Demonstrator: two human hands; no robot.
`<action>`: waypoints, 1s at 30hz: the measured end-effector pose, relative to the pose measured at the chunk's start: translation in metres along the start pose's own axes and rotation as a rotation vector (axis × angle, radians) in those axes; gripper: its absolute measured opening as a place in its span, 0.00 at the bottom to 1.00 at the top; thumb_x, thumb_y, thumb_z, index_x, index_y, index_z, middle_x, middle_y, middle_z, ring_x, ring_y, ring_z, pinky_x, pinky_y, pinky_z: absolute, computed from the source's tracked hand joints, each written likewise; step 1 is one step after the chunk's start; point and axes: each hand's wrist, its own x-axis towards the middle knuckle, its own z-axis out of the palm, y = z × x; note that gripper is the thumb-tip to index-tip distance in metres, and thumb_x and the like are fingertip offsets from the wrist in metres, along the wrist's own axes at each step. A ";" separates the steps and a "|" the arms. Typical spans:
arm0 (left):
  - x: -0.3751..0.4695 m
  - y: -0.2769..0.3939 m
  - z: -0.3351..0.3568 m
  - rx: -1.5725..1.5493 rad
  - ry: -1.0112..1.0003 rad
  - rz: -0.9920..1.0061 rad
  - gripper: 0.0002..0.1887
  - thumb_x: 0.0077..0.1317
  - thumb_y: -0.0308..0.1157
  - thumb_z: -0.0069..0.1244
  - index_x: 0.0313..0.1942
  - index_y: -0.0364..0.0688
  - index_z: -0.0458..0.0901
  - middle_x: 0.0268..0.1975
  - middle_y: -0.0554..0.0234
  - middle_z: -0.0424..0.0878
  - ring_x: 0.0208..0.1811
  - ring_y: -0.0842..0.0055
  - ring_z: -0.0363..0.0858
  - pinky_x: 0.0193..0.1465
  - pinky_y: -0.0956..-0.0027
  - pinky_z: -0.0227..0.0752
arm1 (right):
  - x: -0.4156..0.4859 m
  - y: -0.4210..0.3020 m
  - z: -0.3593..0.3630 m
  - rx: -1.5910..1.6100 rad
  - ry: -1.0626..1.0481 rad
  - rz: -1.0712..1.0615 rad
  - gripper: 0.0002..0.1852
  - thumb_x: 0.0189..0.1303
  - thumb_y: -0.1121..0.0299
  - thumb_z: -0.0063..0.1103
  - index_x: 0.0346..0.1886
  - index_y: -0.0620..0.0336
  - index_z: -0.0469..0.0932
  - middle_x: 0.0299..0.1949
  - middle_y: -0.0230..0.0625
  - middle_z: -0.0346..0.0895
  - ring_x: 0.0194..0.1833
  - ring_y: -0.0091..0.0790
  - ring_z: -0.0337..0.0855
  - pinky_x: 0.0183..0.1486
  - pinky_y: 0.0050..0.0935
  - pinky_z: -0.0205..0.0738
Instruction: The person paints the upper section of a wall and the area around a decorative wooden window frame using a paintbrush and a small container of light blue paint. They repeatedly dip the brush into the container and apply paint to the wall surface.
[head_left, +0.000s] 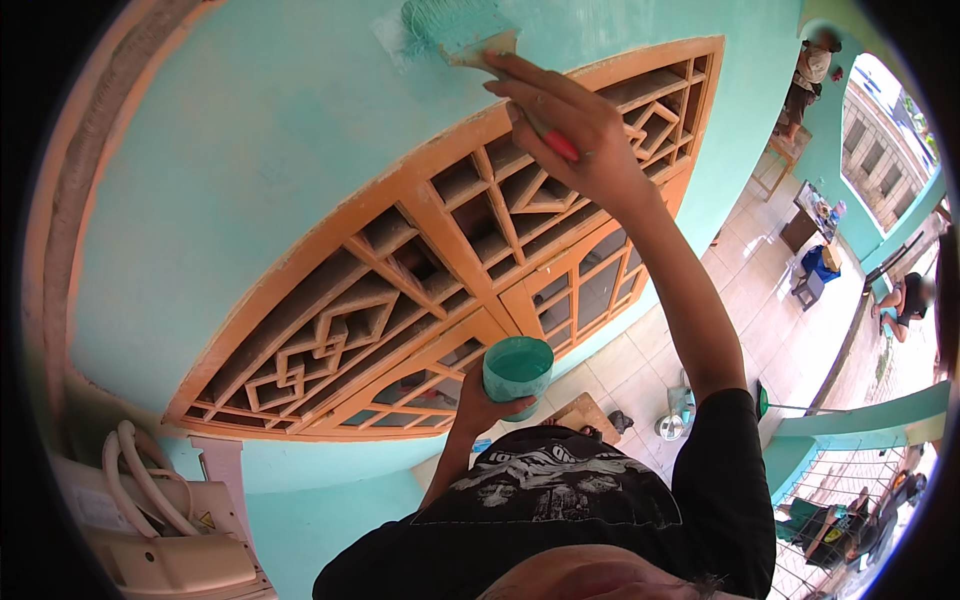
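Note:
My right hand (570, 124) grips the handle of a wide flat paintbrush (480, 46), raised above the window frame. Its bristles press against the turquoise wall (300, 120), where fresh, darker wet paint (457, 15) shows around them. Part of the red-marked handle is hidden by my fingers. Lower down, my left hand (480, 405) holds a plastic cup (519, 375) from below and the side, with green paint inside. Behind the cup is an orange-brown wooden window frame (450, 247) with latticed vents above glazed panes.
An air-conditioner outdoor unit (165, 525) with pale hoses sits at lower left. Under me is a wooden platform (585, 416). A metal can (670, 426) stands on the tiled floor (622, 367). One person (810, 75) stands on a bench far right; another person (904, 304) sits outside.

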 end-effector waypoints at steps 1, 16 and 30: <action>0.000 -0.002 0.000 0.004 0.001 0.002 0.43 0.44 0.40 0.77 0.60 0.38 0.75 0.55 0.56 0.83 0.56 0.66 0.83 0.60 0.60 0.76 | -0.011 0.005 0.010 -0.017 -0.003 -0.010 0.15 0.59 0.76 0.64 0.50 0.59 0.83 0.62 0.35 0.79 0.46 0.42 0.87 0.46 0.36 0.85; -0.006 -0.008 -0.002 -0.001 0.011 -0.001 0.44 0.43 0.41 0.77 0.61 0.38 0.75 0.55 0.56 0.83 0.56 0.66 0.83 0.60 0.60 0.77 | 0.034 -0.009 -0.012 0.041 0.104 -0.037 0.12 0.60 0.77 0.64 0.47 0.62 0.83 0.59 0.39 0.81 0.46 0.44 0.87 0.46 0.37 0.85; -0.014 -0.012 -0.004 -0.031 0.032 -0.007 0.46 0.42 0.40 0.77 0.62 0.38 0.73 0.55 0.55 0.83 0.57 0.65 0.83 0.60 0.59 0.77 | -0.042 -0.041 -0.018 0.056 -0.055 0.171 0.15 0.58 0.77 0.64 0.50 0.61 0.83 0.61 0.37 0.80 0.46 0.42 0.88 0.45 0.34 0.85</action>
